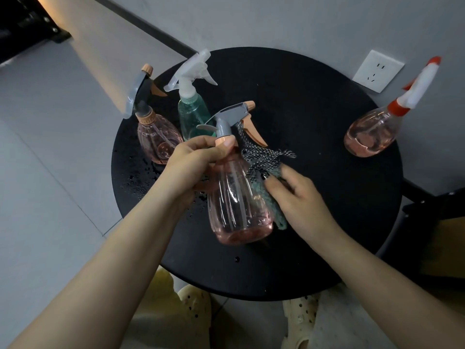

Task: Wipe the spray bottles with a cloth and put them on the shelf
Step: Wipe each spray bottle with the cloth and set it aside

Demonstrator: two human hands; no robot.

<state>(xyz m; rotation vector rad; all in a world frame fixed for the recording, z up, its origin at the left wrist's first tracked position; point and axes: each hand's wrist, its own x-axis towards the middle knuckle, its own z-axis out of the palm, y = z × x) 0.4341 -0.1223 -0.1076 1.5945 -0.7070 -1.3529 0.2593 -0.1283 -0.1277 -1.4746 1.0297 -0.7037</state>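
Head view: left hand (193, 157) grips neck of pink spray bottle (239, 197), held above round black table (314, 235) | right hand (299, 197), fingers curled, presses green cloth (264, 182) to bottle's side | on table: second pink bottle (157, 139), green bottle (192, 114) far left; red-capped bottle (370, 134) far right.

Both bare forearms reach forward. The left hand (191, 159) curls its fingers in a tight grip; the right hand (297, 197) presses with fingers bent.
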